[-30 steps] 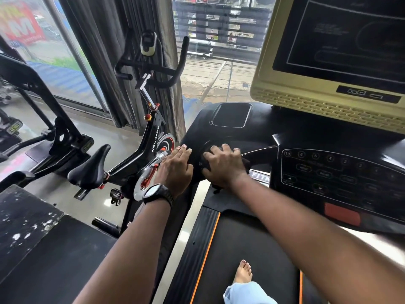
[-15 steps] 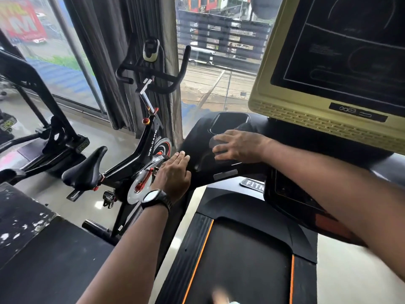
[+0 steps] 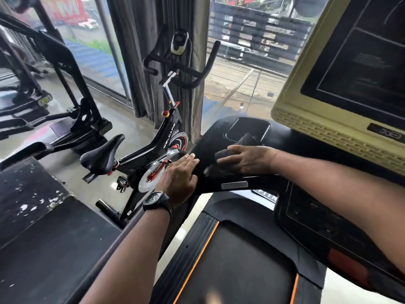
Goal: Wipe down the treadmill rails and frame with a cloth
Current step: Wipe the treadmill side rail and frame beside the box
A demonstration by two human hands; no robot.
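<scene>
One dark, bunched cloth (image 3: pixel 228 154) lies on the glossy black treadmill frame (image 3: pixel 211 139), just off the middle of the view toward 3 o'clock. Its long axis runs from about 8 o'clock to 2 o'clock, and its upper end pokes out past the knuckles toward the shallow recessed tray (image 3: pixel 247 128) in the frame. The right hand (image 3: pixel 248 159) lies over the cloth and presses it down. Its fingers are spread, nearly straight, not clenched, and point toward 9 o'clock. The left hand (image 3: pixel 178 178), one black wristwatch (image 3: pixel 156 200) on its wrist, rests flat and released on the frame's outer edge at 7 o'clock from the cloth. Its fingers are together and aim toward 1 o'clock; it does not touch the cloth. One small silver plate (image 3: pixel 234 185) sits on the frame at 6 o'clock from the right hand. Two orange stripes edge the black treadmill belt (image 3: pixel 236 264) at the bottom. One yellowish-framed dark screen (image 3: pixel 306 119) fills the view at 2 o'clock. One black-and-red spin bike (image 3: pixel 166 139) stands at 9 o'clock beside the grey curtain (image 3: pixel 140 62).
</scene>
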